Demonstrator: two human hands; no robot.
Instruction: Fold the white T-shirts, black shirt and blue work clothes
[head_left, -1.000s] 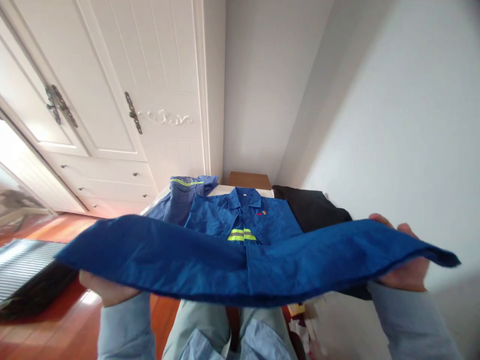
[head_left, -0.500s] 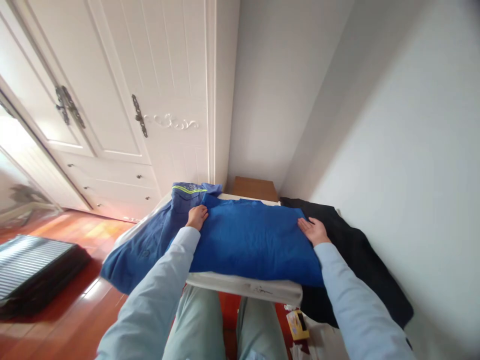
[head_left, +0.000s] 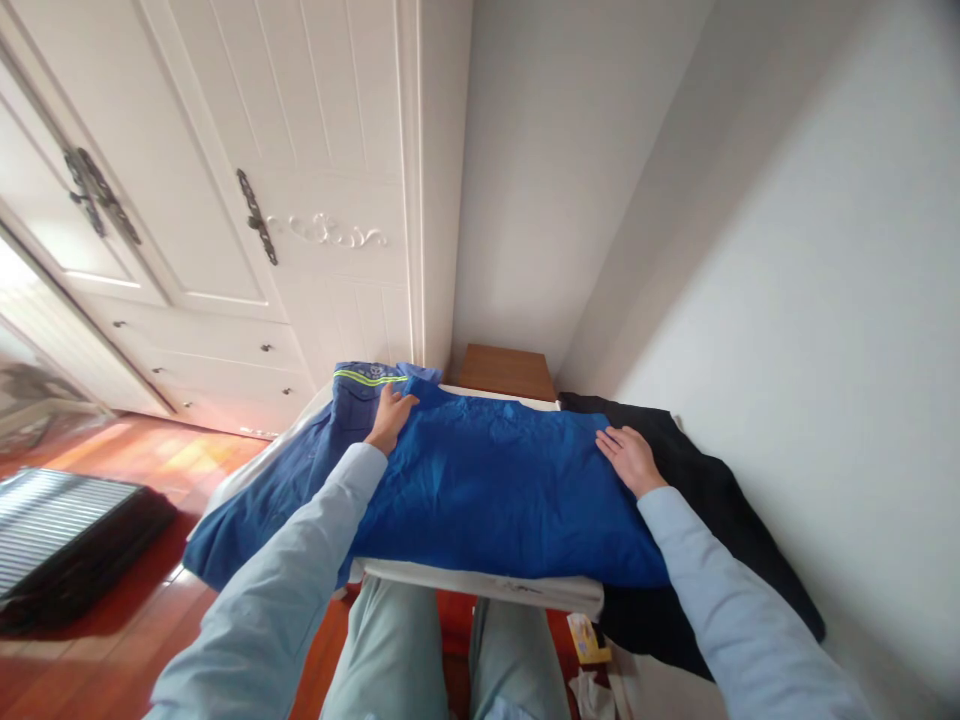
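A bright blue garment (head_left: 495, 490) lies spread over a white-covered surface (head_left: 487, 582) in front of me, with wrinkles along its far part. My left hand (head_left: 391, 418) is at the garment's far left corner, index finger stretched forward and thumb apart. Flat on the far right part of the cloth rests my right hand (head_left: 631, 460), its fingers extended. Under the left side is a darker blue garment (head_left: 300, 500) with a yellow-green stripe. Black cloth (head_left: 701, 500) lies to the right, partly beneath the bright blue one.
A white wardrobe (head_left: 330, 130) stands ahead on the left, and a brown wooden piece (head_left: 507, 370) sits in the corner. A dark ridged case (head_left: 67, 545) lies on the red wooden floor (head_left: 225, 455). The wall (head_left: 825, 300) closes off the right.
My left hand has shifted slightly forward and its fingers have spread. The bright blue garment's near edge now reaches wider to both sides, with more wrinkles at its far part.
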